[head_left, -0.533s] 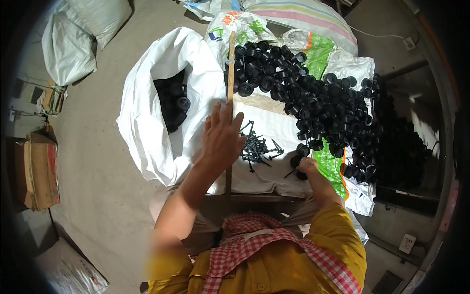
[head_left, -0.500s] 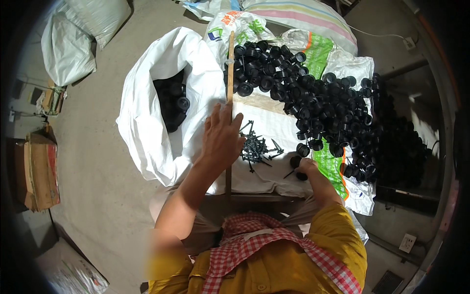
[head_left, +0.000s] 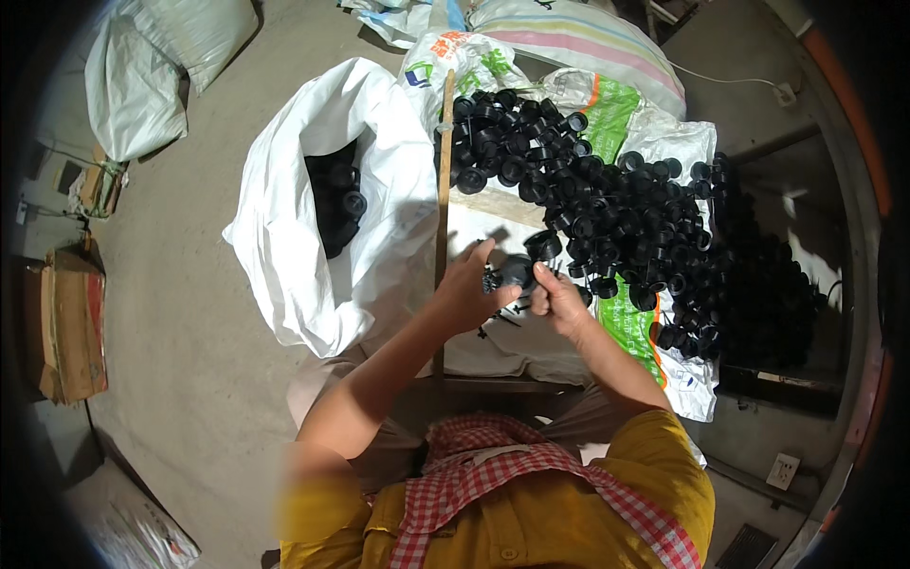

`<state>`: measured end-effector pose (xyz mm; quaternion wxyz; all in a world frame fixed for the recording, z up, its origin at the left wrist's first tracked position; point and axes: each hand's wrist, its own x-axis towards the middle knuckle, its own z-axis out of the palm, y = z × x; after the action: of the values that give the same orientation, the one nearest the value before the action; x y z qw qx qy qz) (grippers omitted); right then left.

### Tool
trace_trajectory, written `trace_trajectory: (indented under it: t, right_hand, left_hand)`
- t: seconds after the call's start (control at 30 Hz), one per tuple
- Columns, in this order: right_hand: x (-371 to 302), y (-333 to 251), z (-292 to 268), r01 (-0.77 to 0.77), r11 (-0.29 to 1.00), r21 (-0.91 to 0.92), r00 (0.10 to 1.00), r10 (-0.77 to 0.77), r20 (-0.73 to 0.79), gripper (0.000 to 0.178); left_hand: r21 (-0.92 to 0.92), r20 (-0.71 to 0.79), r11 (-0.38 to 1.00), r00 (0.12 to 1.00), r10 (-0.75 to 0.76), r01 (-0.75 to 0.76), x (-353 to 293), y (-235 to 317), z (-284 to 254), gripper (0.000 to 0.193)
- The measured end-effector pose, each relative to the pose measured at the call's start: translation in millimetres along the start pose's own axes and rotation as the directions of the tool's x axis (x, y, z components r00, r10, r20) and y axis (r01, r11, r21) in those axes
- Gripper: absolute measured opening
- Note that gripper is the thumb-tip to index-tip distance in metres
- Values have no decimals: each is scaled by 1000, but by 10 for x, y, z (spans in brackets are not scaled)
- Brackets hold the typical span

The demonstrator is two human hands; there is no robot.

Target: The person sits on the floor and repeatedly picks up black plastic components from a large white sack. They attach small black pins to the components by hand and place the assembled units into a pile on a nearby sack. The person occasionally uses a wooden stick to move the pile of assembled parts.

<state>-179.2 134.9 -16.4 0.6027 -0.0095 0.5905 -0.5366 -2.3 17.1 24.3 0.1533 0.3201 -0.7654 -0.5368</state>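
Round black plastic caps are between my two hands over the white cloth. My right hand is closed on them, thumb pointing up along the edge. My left hand is beside the caps with its thumb and fingers spread apart; whether its thumb touches them I cannot tell. Another black cap shows just beyond my right thumb. Thin black plastic pins lie in a small pile beneath my hands, mostly hidden by them.
A large heap of black caps spreads over printed sacks to the right. Left of a wooden strip stands an open white sack with black caps inside. Cardboard boxes and filled sacks are along the left.
My left hand has come off the wooden strip and moved right and nearer me. My right hand has moved left and slightly away from me, bringing black caps to the left hand.
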Motion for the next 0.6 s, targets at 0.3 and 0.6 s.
trace_trajectory:
  t: [0.3, 0.6]
  right_hand:
    - [-291, 224, 213, 459, 774, -437, 776, -589, -227, 18]
    - [-347, -28, 41, 571, 591, -570, 602, -773, -199, 13]
  left_hand:
    - [-448, 149, 871, 977, -152, 204, 113, -116, -150, 33]
    - [-419, -40, 897, 984, -175, 142, 91, 27, -255, 25]
